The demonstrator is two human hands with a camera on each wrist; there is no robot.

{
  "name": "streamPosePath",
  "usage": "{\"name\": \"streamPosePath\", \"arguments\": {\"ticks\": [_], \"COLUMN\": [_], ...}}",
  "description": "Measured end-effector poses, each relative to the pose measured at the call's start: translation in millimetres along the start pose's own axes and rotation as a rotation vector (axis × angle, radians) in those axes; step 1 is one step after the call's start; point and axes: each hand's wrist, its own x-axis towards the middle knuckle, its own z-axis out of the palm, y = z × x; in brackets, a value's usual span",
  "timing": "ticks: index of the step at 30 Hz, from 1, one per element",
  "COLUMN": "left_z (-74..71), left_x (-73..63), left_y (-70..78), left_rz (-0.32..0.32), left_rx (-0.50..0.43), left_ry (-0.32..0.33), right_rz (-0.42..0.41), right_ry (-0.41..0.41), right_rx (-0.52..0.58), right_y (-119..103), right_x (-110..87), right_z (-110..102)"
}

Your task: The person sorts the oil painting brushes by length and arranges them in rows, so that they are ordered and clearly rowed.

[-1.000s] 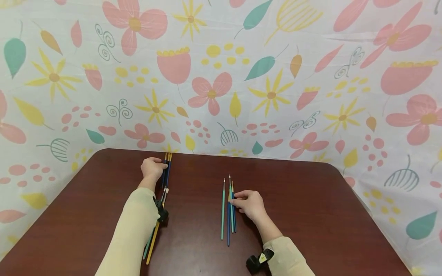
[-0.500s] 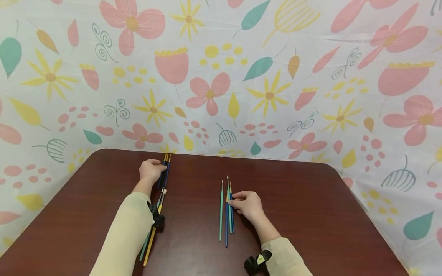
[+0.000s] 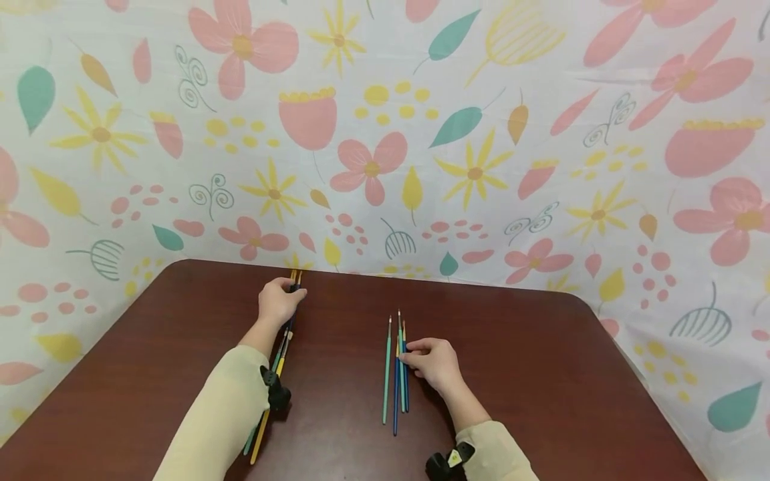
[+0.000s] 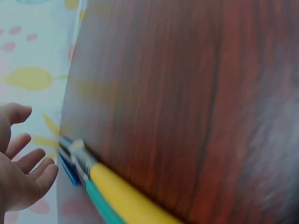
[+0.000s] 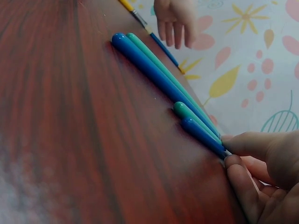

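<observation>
In the head view my left hand [image 3: 279, 304] is over several blue paintbrushes [image 3: 299, 275] at the table's far left, hiding much of their handles. The left wrist view shows its fingers spread apart, holding nothing. A yellow paintbrush [image 4: 124, 193] and a green paintbrush [image 4: 103, 205] lie just nearer, bristles towards that hand. My right hand [image 3: 438, 366] pinches a blue paintbrush [image 5: 201, 133] near its metal collar with thumb and forefinger. Close beside it lie a green paintbrush [image 5: 189, 112] and a longer blue one [image 5: 145, 65]. Another green paintbrush [image 3: 387, 377] lies leftmost in this middle group.
The brown wooden table [image 3: 529, 354] ends at a floral-print cloth [image 3: 469, 200] hanging behind it. My left sleeve [image 3: 210, 407] covers part of the yellow and green paintbrush handles. Each wrist wears a small black camera.
My left hand has shifted right over the blue paintbrushes, and they now sit closer together. The right hand stays at the middle group. The head view has tilted slightly.
</observation>
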Motion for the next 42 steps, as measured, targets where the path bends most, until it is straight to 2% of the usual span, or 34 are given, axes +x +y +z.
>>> {"name": "streamPosePath", "arguments": {"ticks": [6,11,17,24,31,36,42], "left_z": [15.1,29.5,46.0,62.9,83.3,93.3,98.5], "left_x": [-16.4,-32.8,-52.6,-70.1,-77.1,-81.6,-86.1], "left_y": [13.1,27.7,37.2,39.2,43.4,49.1,56.1], "left_rz": [0.047,0.041,0.042,-0.022,-0.070,-0.138,-0.205], "left_rx": [-0.075,-0.158,-0.235,-0.338,-0.458,-0.544,-0.614], "left_ry": [-0.035,-0.094,-0.162,-0.282,-0.376,-0.423,-0.464], "right_rz": [0.004,0.004,-0.001,0.000,0.005,0.017,0.016], "right_ry": [-0.010,-0.002,0.001,-0.005,0.000,0.000,0.001], "right_rx": [0.017,0.016,0.005,0.005,0.010,0.012,0.015], "right_y": [2.8,1.7,-0.1,-1.3,0.1,2.3,0.9], "right_x": [-1.9,-0.5,0.8,2.9,5.3,4.2,2.7], "right_z": [0.3,0.1,-0.2,0.3,0.1,1.1,1.8]}}
